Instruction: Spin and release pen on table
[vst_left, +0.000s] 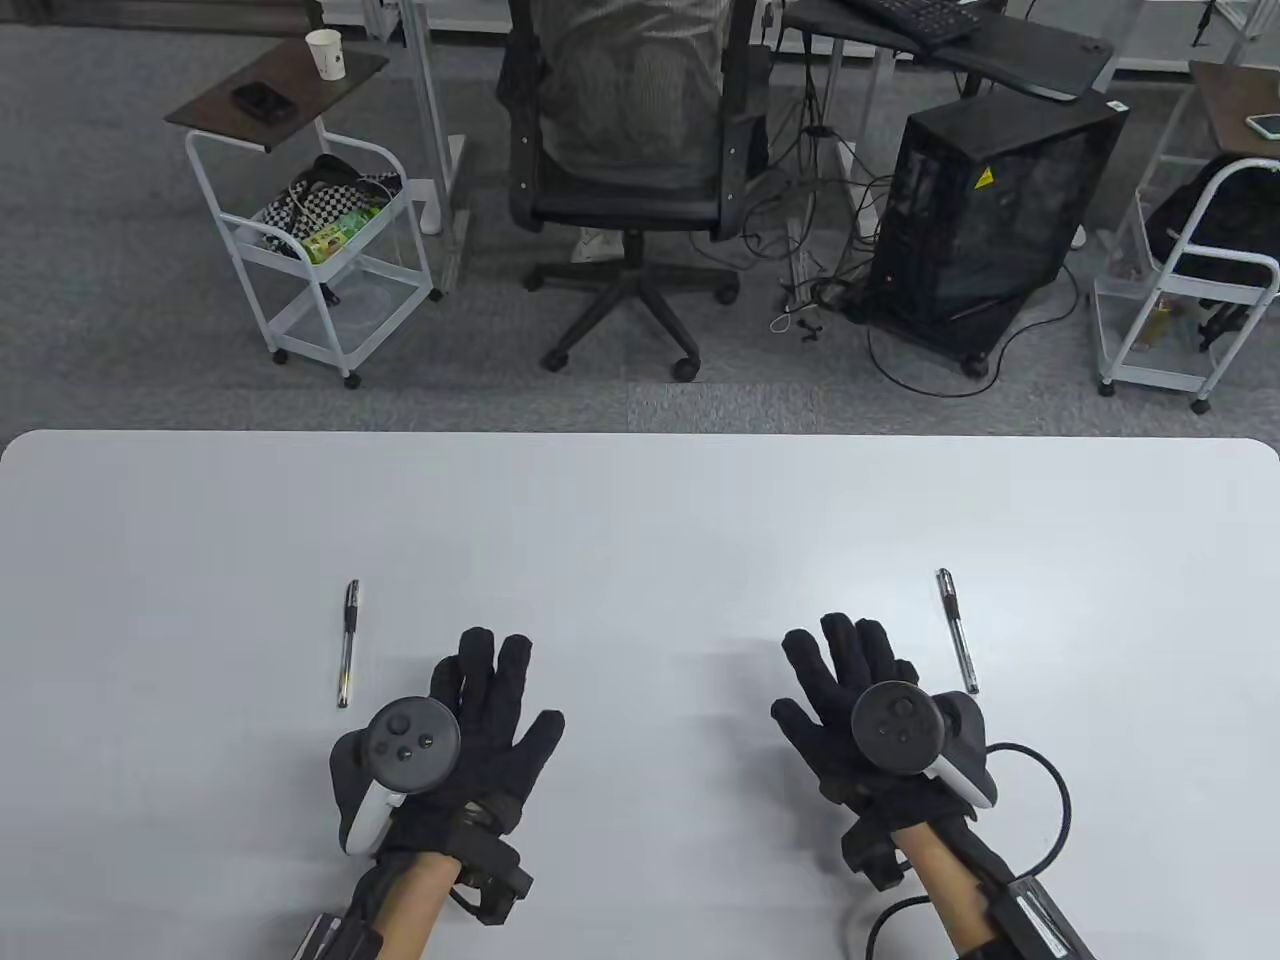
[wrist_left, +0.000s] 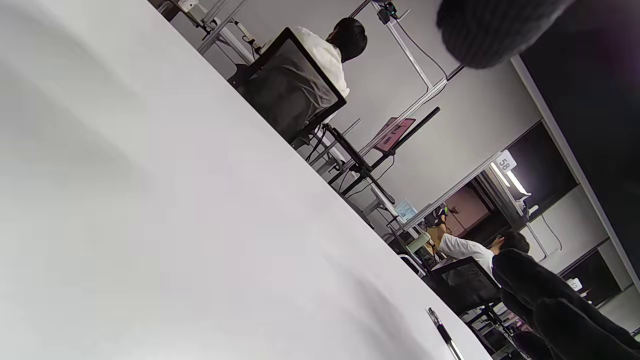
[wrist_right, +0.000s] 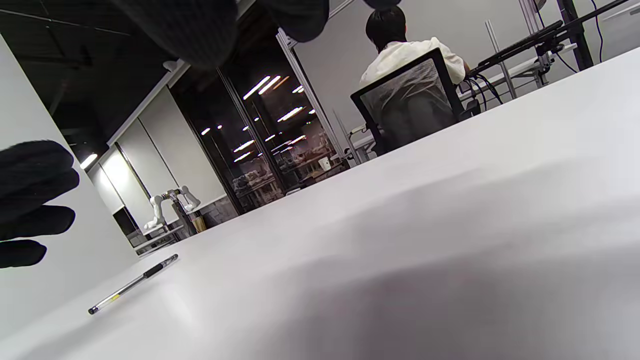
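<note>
On the white surface (vst_left: 640, 520), one pen (vst_left: 347, 643) lies left of centre, just left of the left hand (vst_left: 470, 730), fingers spread, empty; the right hand (vst_left: 860, 710), spread too, has another pen (vst_left: 957, 630) just right

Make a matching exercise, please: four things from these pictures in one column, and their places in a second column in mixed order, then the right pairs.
Things:
1. left pen
2. right pen
3. paper cup
4. left hand

Places:
A. on the small dark side table beyond the white table
B. palm down on the white table, fingers spread, holding nothing
C. on the table, just outside the right hand
D. on the table, to the left of the left hand, apart from it

Pairs: 1-D, 2-C, 3-A, 4-B
</note>
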